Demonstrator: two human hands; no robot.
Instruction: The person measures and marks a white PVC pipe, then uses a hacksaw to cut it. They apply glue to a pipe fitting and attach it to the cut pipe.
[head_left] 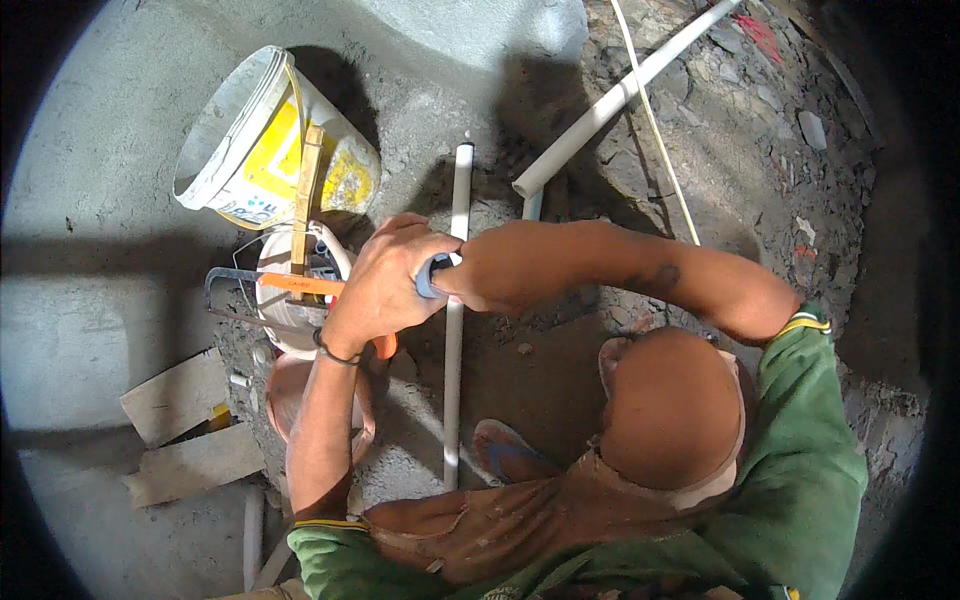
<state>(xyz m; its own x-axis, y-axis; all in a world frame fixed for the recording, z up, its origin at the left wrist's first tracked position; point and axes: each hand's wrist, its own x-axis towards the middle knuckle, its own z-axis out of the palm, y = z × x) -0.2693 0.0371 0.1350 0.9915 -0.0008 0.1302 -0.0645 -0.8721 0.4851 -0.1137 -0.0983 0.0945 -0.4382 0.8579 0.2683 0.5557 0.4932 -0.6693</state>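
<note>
A short grey pipe piece (425, 281) with its round open end facing right is gripped in my left hand (383, 272). My right hand (490, 268) is closed against that open end, its fingertips at or inside the rim. A small white bit shows by those fingertips, too small to name. Beneath both hands a long white pipe (454, 390) lies on the ground, running away from me. Left of my left hand, a hacksaw (290, 283) with an orange and dark frame rests across a whitish bucket (285, 325).
A white and yellow bucket (345, 160) lies tilted at the far left, a wooden strip (307, 190) against it. Another white pipe (610, 105) and a thin pale rod (660, 130) cross the rubble at far right. Flat boards (195, 465) and a pinkish bucket (290, 385) lie near left.
</note>
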